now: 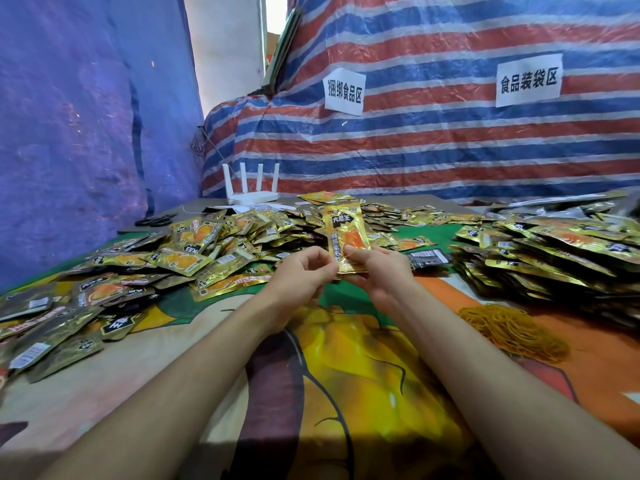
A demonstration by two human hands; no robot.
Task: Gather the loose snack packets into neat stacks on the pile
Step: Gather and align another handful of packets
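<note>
My right hand (375, 271) grips the lower end of a gold snack packet (344, 230), holding it upright above the cloth. Close beside it on the left, my left hand (304, 271) has its fingers curled, fingertips near the packet's bottom edge; whether they pinch it I cannot tell. Several loose gold packets (194, 251) lie scattered over the left and middle of the table. A larger pile of stacked packets (554, 258) sits on the right.
A heap of yellow rubber bands (509, 330) lies to the right of my right forearm. A white router (252, 192) and black scissors (156, 221) sit at the back left. Striped tarpaulin with two paper signs closes off the back.
</note>
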